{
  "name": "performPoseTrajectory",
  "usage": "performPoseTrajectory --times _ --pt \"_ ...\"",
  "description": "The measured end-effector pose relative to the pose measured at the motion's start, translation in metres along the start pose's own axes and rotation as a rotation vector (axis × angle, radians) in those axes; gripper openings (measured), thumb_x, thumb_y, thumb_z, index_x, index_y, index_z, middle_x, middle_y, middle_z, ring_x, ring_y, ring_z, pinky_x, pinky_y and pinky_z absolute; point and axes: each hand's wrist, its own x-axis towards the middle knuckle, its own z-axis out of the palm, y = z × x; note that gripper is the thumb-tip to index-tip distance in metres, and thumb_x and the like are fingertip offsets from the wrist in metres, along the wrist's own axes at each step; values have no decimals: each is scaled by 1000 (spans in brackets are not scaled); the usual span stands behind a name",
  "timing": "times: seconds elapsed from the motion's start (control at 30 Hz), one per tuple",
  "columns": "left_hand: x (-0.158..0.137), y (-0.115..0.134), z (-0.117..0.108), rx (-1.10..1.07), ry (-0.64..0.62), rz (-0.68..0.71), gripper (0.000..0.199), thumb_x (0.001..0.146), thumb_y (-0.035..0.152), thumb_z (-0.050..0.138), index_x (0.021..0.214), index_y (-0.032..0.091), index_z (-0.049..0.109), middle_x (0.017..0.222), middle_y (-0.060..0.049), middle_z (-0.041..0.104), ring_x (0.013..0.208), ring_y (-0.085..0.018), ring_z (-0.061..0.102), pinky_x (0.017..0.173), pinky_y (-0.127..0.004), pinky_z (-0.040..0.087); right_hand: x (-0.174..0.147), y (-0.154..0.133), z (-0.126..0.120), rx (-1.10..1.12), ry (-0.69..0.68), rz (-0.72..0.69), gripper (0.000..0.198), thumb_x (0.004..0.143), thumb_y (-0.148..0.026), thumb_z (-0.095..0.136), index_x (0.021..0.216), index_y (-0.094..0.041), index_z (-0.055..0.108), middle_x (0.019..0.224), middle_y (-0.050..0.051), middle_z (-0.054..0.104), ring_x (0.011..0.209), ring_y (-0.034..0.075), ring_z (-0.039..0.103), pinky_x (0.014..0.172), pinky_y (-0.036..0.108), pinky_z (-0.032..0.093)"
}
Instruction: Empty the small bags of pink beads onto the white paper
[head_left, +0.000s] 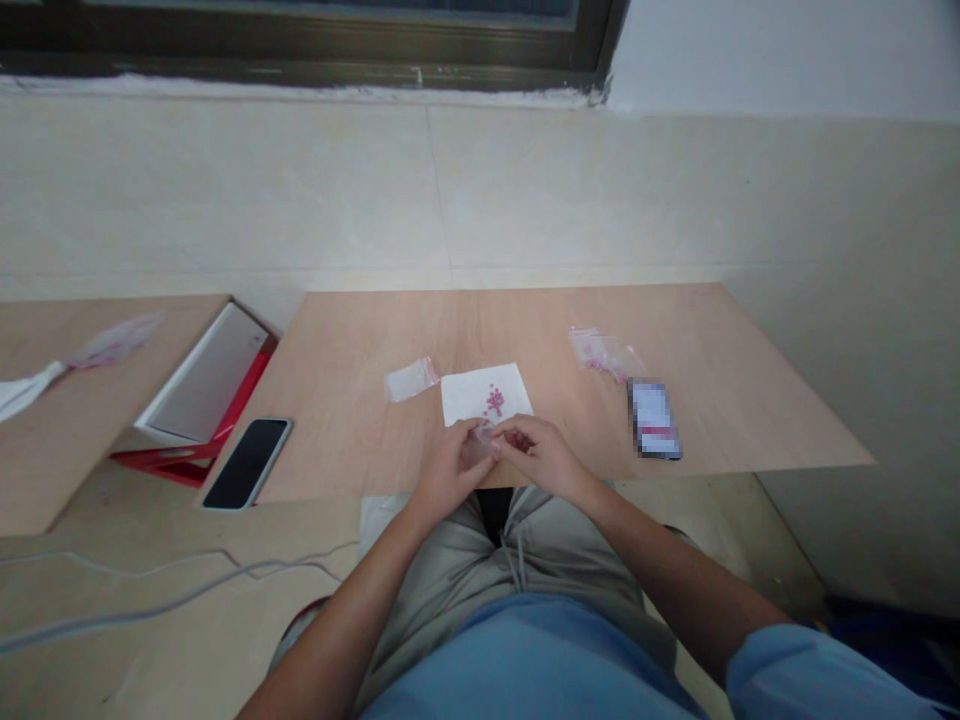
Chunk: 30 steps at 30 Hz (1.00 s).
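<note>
Near the table's front edge my left hand [452, 462] is closed on a small clear plastic bag [475, 446]. My right hand [541, 455] meets it there, thumb and fingertips pinched at the bag's upper edge; whether they also hold something tiny is hidden. Just beyond my hands lies a white sheet of paper [469, 391] with several small pink beads [495, 398] gathered on it. To the left of the paper rests a flat clear zip bag [411, 380]. Further right are small zip bags [598, 350] with pink pieces in them.
A phone with a lit, blurred screen [654, 418] lies on the right of the wooden table [352, 330]. Another phone with a dark screen [248, 464] is at the left edge. A white and red box [206, 385] stands between two tabletops; cables [187, 597] cross the floor.
</note>
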Motion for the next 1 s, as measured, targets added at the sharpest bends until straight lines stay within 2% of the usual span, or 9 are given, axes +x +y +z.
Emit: performPoseTrajectory --times 0.1,0.23,0.3,0.37,0.47,0.57,0.63,0.77,1.0 --pt "2 0 -2 -58 21 -36 43 91 39 65 128 20 56 126 -11 63 117 -26 59 104 -41 44 5 6 -12 21 89 24 26 92 -41 62 107 -21 67 80 1 63 67 15 56 58 26 41" --pt "10 -11 -12 -37 60 -69 46 93 42 61 132 19 54 133 -12 60 123 -26 56 109 -42 41 19 25 -39 -90 188 45 29 92 -37 61 114 -19 64 88 4 65 74 16 60 65 28 47" --pt "18 -21 -20 53 66 -72 49 92 45 60 133 18 53 132 -12 61 121 -27 57 107 -43 42 29 38 -49 -146 175 45 36 89 -33 62 122 -17 60 101 8 67 87 19 64 76 32 52" --pt "30 -30 -30 196 37 -62 52 91 49 60 134 19 54 127 -13 63 115 -28 59 103 -43 44 40 50 -51 -245 133 -14 49 86 -27 63 133 -16 54 122 14 63 109 24 62 95 39 50" --pt "53 -39 -43 476 -72 -9 54 89 51 62 132 19 56 119 -13 65 106 -29 61 96 -43 45 59 66 -40 -419 29 -132 68 81 -19 61 146 -12 43 144 19 50 133 29 48 114 46 37" --pt "76 -40 -49 737 -178 35 52 88 50 63 129 20 60 116 -15 65 105 -32 61 93 -44 42 75 77 -18 -533 -68 -181 78 77 -17 61 150 -6 36 151 22 42 141 31 39 120 46 30" --pt "87 -39 -49 850 -236 53 51 87 50 64 128 20 61 114 -16 65 106 -35 60 92 -45 41 82 84 -5 -583 -86 -195 80 79 -21 62 152 -5 34 155 23 37 145 32 33 122 47 26" --pt "102 -39 -47 957 -316 82 48 83 47 69 123 21 64 110 -16 66 108 -37 58 94 -47 38 84 94 10 -643 -77 -196 78 87 -33 59 154 -6 31 158 22 33 150 32 25 124 50 19" --pt "116 -43 -44 965 -364 143 49 79 44 73 121 20 65 111 -18 65 111 -40 55 102 -53 31 82 98 11 -716 -77 -207 73 95 -40 50 156 -6 29 161 19 30 153 30 18 126 49 9"
